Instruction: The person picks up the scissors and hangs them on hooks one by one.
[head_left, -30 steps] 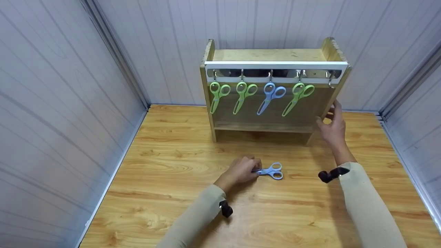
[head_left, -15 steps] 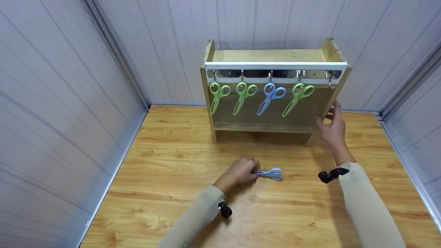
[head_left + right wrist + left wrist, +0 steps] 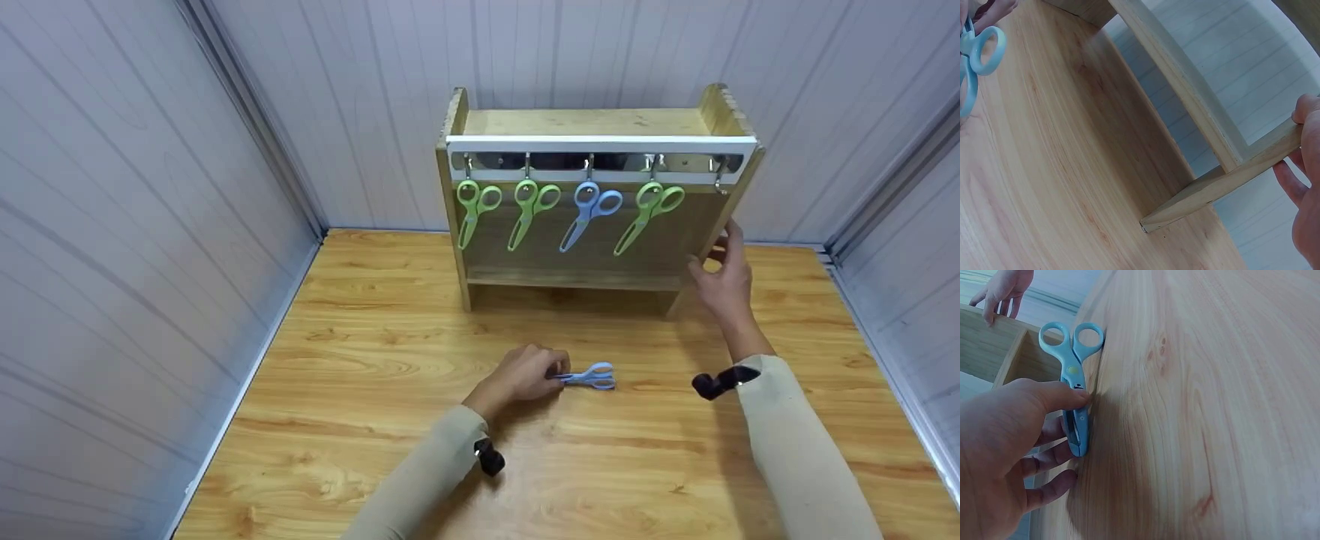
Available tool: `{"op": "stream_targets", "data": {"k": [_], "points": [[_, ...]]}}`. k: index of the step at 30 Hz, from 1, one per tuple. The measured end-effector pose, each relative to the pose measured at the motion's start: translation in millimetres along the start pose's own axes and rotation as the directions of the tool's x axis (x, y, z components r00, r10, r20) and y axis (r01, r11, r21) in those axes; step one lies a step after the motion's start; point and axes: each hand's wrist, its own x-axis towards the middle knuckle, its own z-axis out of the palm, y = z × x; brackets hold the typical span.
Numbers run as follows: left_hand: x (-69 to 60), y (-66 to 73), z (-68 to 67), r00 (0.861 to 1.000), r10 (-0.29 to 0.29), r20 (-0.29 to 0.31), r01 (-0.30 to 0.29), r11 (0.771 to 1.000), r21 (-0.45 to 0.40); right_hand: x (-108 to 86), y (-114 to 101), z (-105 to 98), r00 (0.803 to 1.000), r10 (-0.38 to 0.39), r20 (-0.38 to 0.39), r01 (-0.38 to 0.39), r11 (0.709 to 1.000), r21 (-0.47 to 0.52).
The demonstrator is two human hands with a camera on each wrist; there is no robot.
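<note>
My left hand (image 3: pixel 525 373) pinches a pair of light blue scissors (image 3: pixel 1073 369) by the blade end, thumb on one face and fingers behind. Its ring handles point right in the head view, just above the wooden floor. My right hand (image 3: pixel 726 281) holds the right side panel of a small wooden rack (image 3: pixel 1207 191), thumb and fingers on either side of the board. Along the rack's front hang green scissors (image 3: pixel 473 202), more green scissors (image 3: pixel 530 204), blue scissors (image 3: pixel 590 206) and green scissors (image 3: pixel 649 207), each by one ring on a hook.
A white rail (image 3: pixel 600 141) with several metal hooks spans the rack's upper front; its rightmost hook (image 3: pixel 721 176) is visible by the right panel. Pale panelled walls (image 3: pixel 375 112) stand behind and to both sides of the wood-grain floor (image 3: pixel 360 420).
The blue scissors have rolled in my left hand, from rings seen broadly to nearly edge-on, then slightly back. My right hand and the hanging scissors have stayed put.
</note>
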Motion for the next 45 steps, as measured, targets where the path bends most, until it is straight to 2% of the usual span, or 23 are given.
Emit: {"op": "stream_targets", "data": {"k": [3,5,6,7,9,13,14,20,21,25,32,45], "points": [[-0.4,-0.1,-1.8,1.000,0.006,0.008,-0.006,1.000,-0.024,-0.4,0,0,1.000,-0.004,-0.007,0.004,1.000,-0.005],[0.7,-4.4,1.7,0.999,0.029,-0.013,-0.029,0.999,-0.031,-0.5,1,1,1.000,-0.009,-0.006,0.009,1.000,-0.001],[-3.3,1.9,-8.3,1.000,0.028,0.001,-0.027,0.998,-0.057,-0.5,1,1,1.000,-0.013,-0.006,0.013,1.000,0.003],[-1.7,-1.9,-4.1,0.999,0.036,-0.012,-0.037,0.998,-0.059,-0.6,1,1,1.000,-0.016,-0.005,0.016,1.000,0.008],[-1.9,-1.9,-6.2,0.999,0.037,-0.008,-0.038,0.996,-0.085,-0.9,1,1,1.000,-0.020,-0.002,0.020,1.000,0.021],[-3.0,3.4,-15.9,1.000,-0.002,0.027,0.007,0.987,-0.159,-0.9,0,1,1.000,-0.020,0.002,0.020,0.999,0.028],[-1.5,0.8,-13.1,1.000,-0.008,0.030,0.013,0.985,-0.171,-1.0,0,1,1.000,-0.020,0.002,0.020,0.999,0.029],[0.5,6.2,-22.6,0.998,-0.048,0.027,0.053,0.970,-0.238,-1.6,0,1,1.000,-0.027,0.002,0.027,0.999,0.026],[-1.9,13.9,-33.5,0.997,-0.062,0.038,0.070,0.965,-0.253,-1.5,0,1,1.000,-0.027,0.002,0.027,0.999,0.023],[1.2,16.3,-37.7,0.997,-0.076,0.025,0.080,0.963,-0.257,-1.0,0,1,1.000,-0.021,0.003,0.021,1.000,0.017],[4.9,20.9,-46.1,0.999,-0.046,-0.017,0.041,0.974,-0.223,0.3,1,1,1.000,-0.008,-0.001,0.008,1.000,0.017],[15.5,27.8,-68.6,0.993,-0.067,-0.095,0.037,0.956,-0.291,-0.6,0,1,1.000,-0.008,0.017,0.008,0.999,0.034]]}}
